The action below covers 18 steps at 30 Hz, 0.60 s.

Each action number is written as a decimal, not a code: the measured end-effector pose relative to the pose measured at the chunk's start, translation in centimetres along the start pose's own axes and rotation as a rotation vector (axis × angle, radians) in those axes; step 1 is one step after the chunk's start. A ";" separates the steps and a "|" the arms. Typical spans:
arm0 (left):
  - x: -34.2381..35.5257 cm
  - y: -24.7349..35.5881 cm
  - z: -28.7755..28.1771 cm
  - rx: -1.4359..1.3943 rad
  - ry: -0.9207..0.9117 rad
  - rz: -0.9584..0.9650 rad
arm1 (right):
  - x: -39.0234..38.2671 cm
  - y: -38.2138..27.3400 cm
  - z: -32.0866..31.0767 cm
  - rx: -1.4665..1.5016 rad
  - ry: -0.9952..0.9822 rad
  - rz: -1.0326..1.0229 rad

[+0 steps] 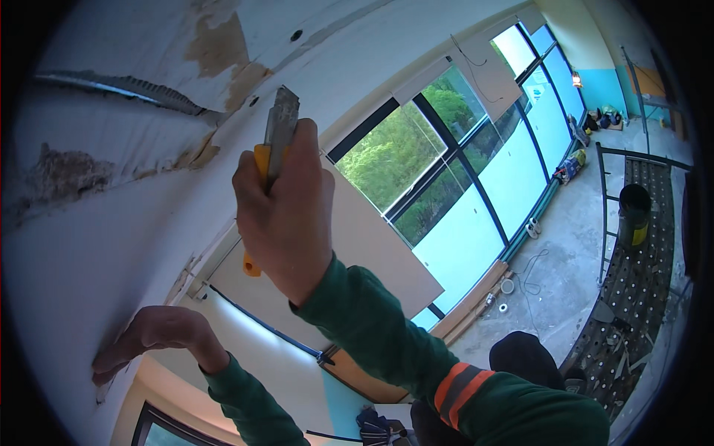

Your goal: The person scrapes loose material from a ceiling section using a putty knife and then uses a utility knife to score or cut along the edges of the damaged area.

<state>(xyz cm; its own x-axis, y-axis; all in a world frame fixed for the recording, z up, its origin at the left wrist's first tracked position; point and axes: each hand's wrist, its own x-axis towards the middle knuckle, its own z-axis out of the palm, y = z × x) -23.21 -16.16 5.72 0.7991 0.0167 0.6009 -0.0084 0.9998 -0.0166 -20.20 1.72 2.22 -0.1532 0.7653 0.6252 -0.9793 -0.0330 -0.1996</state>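
My right hand (286,215) is raised with its fingers wrapped round a utility knife (281,123). The knife has a yellow-orange handle and a broad, stained metal blade pointing up toward the white ceiling (171,245). Lower and to the left, my left hand (160,334) rests with outstretched fingertips on the white surface and holds nothing. Past the blade, the coating is broken along a seam, with brown bare patches (216,44) and a torn slot with a metal strip (123,91) showing. Both arms wear green sleeves; the right has an orange and grey band.
Below right lies a scaffold platform (632,297) with a perforated dark deck, a black bucket (634,204), a scraper (606,314) and scraps on it. Tall windows (401,149) with blinds line one side. Cord, tape rolls and boards (468,297) lie on the dusty floor.
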 end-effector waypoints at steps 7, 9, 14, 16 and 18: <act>-0.1 -0.6 0.2 -0.004 0.020 -0.006 | -3.5 0.9 2.8 -0.020 -0.051 0.111; 0.4 -0.9 0.0 -0.025 0.036 0.008 | -7.8 2.2 5.6 0.123 -0.214 0.105; -0.4 0.3 0.6 -0.071 0.024 -0.023 | -6.4 3.0 2.3 0.131 -0.335 0.194; -0.8 -0.3 0.3 -0.084 0.029 -0.032 | -5.9 3.2 -0.2 0.022 -0.313 0.122; -1.1 -1.3 0.4 -0.112 0.031 -0.037 | -3.5 3.3 -4.0 -0.026 -0.302 0.200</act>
<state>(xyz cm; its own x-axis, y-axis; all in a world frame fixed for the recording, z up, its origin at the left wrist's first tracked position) -24.38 -17.46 5.42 0.8159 -0.0223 0.5778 0.0876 0.9925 -0.0854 -22.38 1.46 -3.64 -0.3778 0.5204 0.7658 -0.9228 -0.1440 -0.3574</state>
